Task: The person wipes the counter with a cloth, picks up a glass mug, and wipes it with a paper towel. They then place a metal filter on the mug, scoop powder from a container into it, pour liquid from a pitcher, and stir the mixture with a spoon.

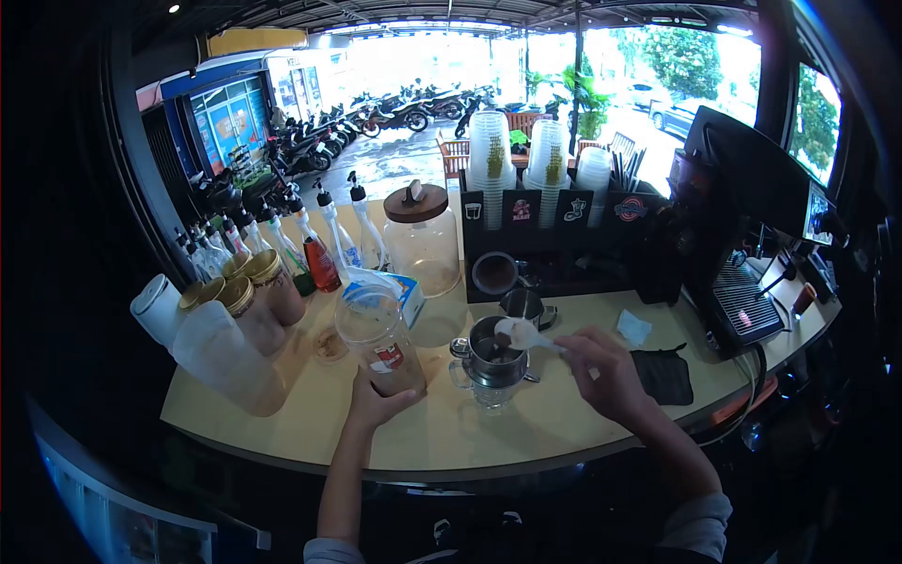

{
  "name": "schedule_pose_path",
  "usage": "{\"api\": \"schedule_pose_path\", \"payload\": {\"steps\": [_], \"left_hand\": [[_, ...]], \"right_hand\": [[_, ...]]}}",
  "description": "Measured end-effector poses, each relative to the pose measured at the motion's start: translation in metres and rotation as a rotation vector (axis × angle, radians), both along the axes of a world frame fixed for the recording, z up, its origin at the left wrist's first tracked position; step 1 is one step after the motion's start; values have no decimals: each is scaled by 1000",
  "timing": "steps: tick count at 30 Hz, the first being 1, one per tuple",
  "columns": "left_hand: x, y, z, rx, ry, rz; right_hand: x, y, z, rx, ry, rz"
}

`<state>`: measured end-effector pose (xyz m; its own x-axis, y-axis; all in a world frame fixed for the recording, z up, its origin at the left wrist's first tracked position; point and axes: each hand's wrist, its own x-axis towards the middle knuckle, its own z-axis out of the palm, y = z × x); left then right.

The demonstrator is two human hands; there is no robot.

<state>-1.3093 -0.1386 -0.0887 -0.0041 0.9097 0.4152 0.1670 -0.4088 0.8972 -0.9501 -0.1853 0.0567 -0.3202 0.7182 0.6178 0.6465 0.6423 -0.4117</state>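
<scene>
Left hand (383,402) was grasping a clear jar (406,365) low on its body, thumb on the side nearest the metal cup; I read a red and white label on its front. The jar's mouth faced up and no lid was on it. From my end I couldn't tell whether its base touched the counter (329,437).

Right hand (606,371) had a white spoon (537,339) by the handle, fingers closed on it. Spoon bowl sat over the mouth of the metal cup (496,368), some brown stuff at the bowl. I couldn't tell whether spoon and rim touched. The metal cup stood on top of a glass (491,396), right of the jar and between the two hands.

Just behind that stack I had a metal pitcher (522,306). Right of it, a white tissue (634,328) lay on the counter, with a black cloth (663,377) beside the right forearm. A blue and white box (411,299) was behind the clear jar; behind the box stood a big jar with a wooden lid (421,246).

Left side: gold-lidded jars (270,273), then a row of pump bottles (320,266), one with red liquid. Back right, a black rack (554,209) held stacked plastic cups (491,150); espresso machine (742,299) at the far right.
</scene>
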Motion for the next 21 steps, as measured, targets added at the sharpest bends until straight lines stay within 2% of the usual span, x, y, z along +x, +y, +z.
{"api": "schedule_pose_path", "payload": {"steps": [15,21], "left_hand": [[-1,2,-6,-20,-31,1],[-5,7,-13,12,6,45]], "right_hand": [[-1,-1,-6,197,-62,48],[-12,2,7,177,-38,74]]}}
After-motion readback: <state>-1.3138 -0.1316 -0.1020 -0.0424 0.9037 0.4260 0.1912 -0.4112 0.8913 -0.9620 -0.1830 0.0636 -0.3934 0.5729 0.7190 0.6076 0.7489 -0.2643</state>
